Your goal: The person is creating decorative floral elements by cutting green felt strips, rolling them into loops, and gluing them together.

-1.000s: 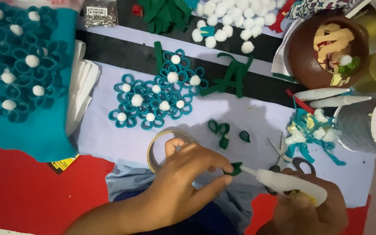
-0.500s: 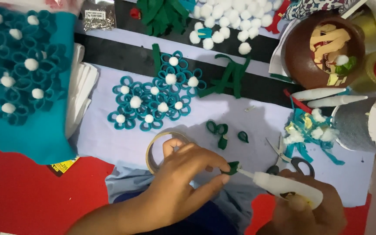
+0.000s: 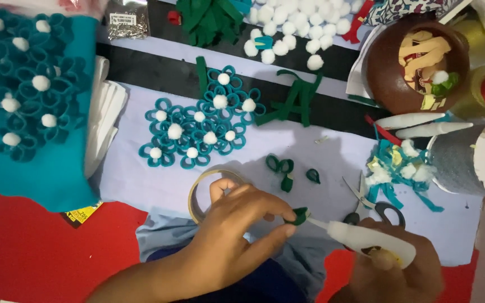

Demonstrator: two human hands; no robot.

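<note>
Brown bowl (image 3: pixel 385 84) — scissors (image 3: pixel 374 207); tape roll (image 3: pixel 197 188)

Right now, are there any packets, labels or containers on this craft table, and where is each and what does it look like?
Small clear packet: top edge, left of centre, silvery bits inside, white label strip.
Yellow and black label: peeking out under the teal cloth, lower left, on the red surface.
White glue bottle: squeezed in the right hand, nozzle at the green loop pinched by the left hand.

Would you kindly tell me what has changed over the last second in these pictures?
Almost nothing. The left hand still pinches the small green felt loop, and the right hand still holds the white glue bottle with its nozzle at the loop. Tape roll, scissors and teal flowers lie as before.
</note>
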